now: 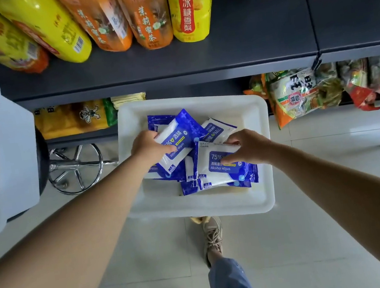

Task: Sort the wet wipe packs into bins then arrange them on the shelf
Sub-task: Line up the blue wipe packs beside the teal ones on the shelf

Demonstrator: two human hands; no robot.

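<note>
A white plastic bin (261, 153) with rounded corners and a broad flat rim sits low in front of the shelving, and both hands reach down into it. Inside lies a loose heap of alcohol wipe packs (209, 131), flat glossy pouches in blue and white, overlapping at odd angles; the near strip of the bin floor and its far right corner are bare. The left hand (147, 146) is closed on one wipe pack (178, 141), thumb across its printed face, the pack tilted with its far end raised above the heap. The right hand (248, 147) rests with fingers spread narrowly over another pack (219, 164) on top of a small stack at the near right of the bin, fingertips pressing its label; whether it grips the pack I cannot tell.

At the left edge a second white bin (2, 154), translucent and deep, stands higher up; its contents are not visible. Beside it shows the chrome foot ring (76, 168) of a stool. The dark shelf (173, 61) runs across the far side with open board along its front edge; tall yellow and orange drink bottles (148, 16) stand at its back. Below, crinkled snack bags (298, 93) fill the lower shelf on the right. Pale floor tiles (317, 236) lie open around the person's shoes (212, 235).
</note>
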